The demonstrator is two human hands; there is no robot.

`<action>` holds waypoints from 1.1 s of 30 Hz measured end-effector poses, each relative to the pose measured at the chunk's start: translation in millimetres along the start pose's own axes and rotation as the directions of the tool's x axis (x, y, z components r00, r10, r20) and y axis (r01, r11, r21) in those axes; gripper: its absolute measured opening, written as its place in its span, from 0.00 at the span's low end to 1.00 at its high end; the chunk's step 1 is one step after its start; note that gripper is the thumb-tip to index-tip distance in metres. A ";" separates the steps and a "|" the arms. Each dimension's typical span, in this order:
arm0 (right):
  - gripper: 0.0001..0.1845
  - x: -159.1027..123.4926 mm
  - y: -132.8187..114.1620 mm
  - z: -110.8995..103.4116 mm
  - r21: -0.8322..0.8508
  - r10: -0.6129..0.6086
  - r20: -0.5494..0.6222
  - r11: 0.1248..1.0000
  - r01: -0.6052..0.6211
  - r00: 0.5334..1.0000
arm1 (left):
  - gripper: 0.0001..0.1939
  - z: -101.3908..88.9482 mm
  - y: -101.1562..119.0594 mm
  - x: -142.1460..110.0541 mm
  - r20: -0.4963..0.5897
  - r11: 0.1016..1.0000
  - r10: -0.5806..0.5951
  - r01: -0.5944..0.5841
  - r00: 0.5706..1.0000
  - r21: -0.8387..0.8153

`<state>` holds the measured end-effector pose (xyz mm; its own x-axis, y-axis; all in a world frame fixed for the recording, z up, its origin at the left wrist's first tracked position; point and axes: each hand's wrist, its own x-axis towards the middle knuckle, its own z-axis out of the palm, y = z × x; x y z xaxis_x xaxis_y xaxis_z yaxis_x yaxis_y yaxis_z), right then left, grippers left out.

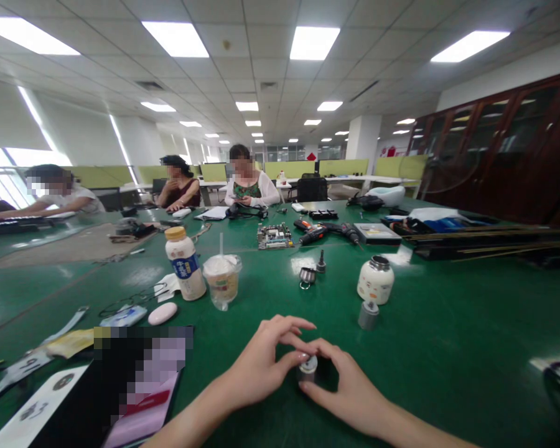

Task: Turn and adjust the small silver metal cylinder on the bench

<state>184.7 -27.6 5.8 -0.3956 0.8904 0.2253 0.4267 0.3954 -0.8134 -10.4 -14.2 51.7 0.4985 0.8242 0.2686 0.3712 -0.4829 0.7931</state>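
A small silver metal cylinder with a pale round top (307, 368) stands on the green table between my hands. My right hand (350, 393) has its thumb and fingers curved around the cylinder's right side and grips it. From the left, my left hand (261, 361) pinches at the top, its thumb on the rim and its other fingers bent above. A similar silver cylinder (368, 316) is ahead to the right, in front of a white jar with an open metal neck (376, 280). Beyond my hands are a small metal pot-shaped piece (307, 276) and a dark stepped fitting (322, 262).
To the left stand a milk bottle (185, 264) and a plastic cup with a straw (222, 281). A pale oval object (163, 313) lies near them. Farther back are a circuit board (274, 236) and a power drill (313, 233). Several people sit across the table.
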 end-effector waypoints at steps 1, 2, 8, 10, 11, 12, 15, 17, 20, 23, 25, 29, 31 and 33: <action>0.16 0.3 -0.2 0.0 -0.001 0.001 0.002 1.000 -0.001 1.000 | 0.19 0.0 0.5 0.3 -0.001 1.000 -0.002 0.002 1.000 0.002; 0.16 0.6 -0.4 0.2 -0.001 0.003 0.003 1.000 -0.003 1.000 | 0.19 0.2 1.3 0.5 -0.004 1.000 -0.004 0.004 1.000 0.009; 0.15 2.5 -1.8 1.1 0.007 0.003 0.001 1.000 -0.003 1.000 | 0.17 4.8 8.0 1.3 -0.136 0.990 -0.049 0.066 0.990 0.124; 0.15 2.4 -2.3 0.5 0.008 0.006 0.000 1.000 -0.006 1.000 | 0.18 3.5 5.8 3.1 -0.207 0.989 -0.061 0.087 0.977 0.120; 0.15 2.2 -2.7 0.0 0.009 0.008 0.000 1.000 -0.008 1.000 | 0.18 1.9 2.8 4.4 -0.234 0.989 -0.066 0.094 0.970 0.110; 0.15 1.9 -3.0 -0.5 0.012 0.009 0.002 1.000 -0.009 1.000 | 0.19 -0.2 -1.5 5.8 -0.251 0.990 -0.073 0.101 0.965 0.100; 0.15 1.0 -4.4 -1.8 0.021 0.011 0.009 1.000 -0.012 1.000 | 0.20 -6.1 -19.1 9.0 -0.238 0.983 -0.119 0.147 0.964 0.105; 0.15 1.0 -5.3 -2.3 0.025 0.015 0.012 1.000 -0.015 1.000 | 0.20 -7.9 -30.5 9.3 -0.197 0.969 -0.170 0.201 0.966 0.147; 0.16 1.2 -6.1 -2.8 0.026 0.023 0.016 0.999 -0.023 1.000 | 0.21 -7.6 -40.8 7.5 -0.125 0.952 -0.213 0.234 0.969 0.196; 0.16 1.3 -6.4 -3.1 0.031 0.023 0.022 0.999 -0.024 1.000 | 0.24 -6.5 -44.5 5.8 -0.093 0.953 -0.218 0.233 0.971 0.195; 0.16 1.3 -6.5 -3.0 0.037 0.027 0.026 0.999 -0.027 0.999 | 0.24 -6.4 -45.1 5.8 -0.101 0.953 -0.219 0.234 0.971 0.190; 0.17 1.8 -4.7 -2.2 0.050 0.049 0.019 0.998 -0.050 0.999 | 0.20 -7.2 -36.4 8.2 -0.194 0.976 -0.174 0.195 0.965 0.095; 0.18 2.1 -2.5 -1.5 0.048 0.045 0.010 0.998 -0.045 0.999 | 0.19 -6.8 -25.0 9.1 -0.241 0.989 -0.137 0.145 0.961 0.015; 0.19 2.3 -0.1 -0.6 0.037 0.035 0.003 0.999 -0.036 0.999 | 0.18 -4.6 -12.2 8.7 -0.245 0.995 -0.101 0.101 0.964 -0.013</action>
<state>184.3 -25.4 6.7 -0.3829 0.9031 0.1945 0.4099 0.3548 -0.8403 -14.2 0.2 46.8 0.2512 0.9161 0.3124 0.4100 -0.3931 0.8230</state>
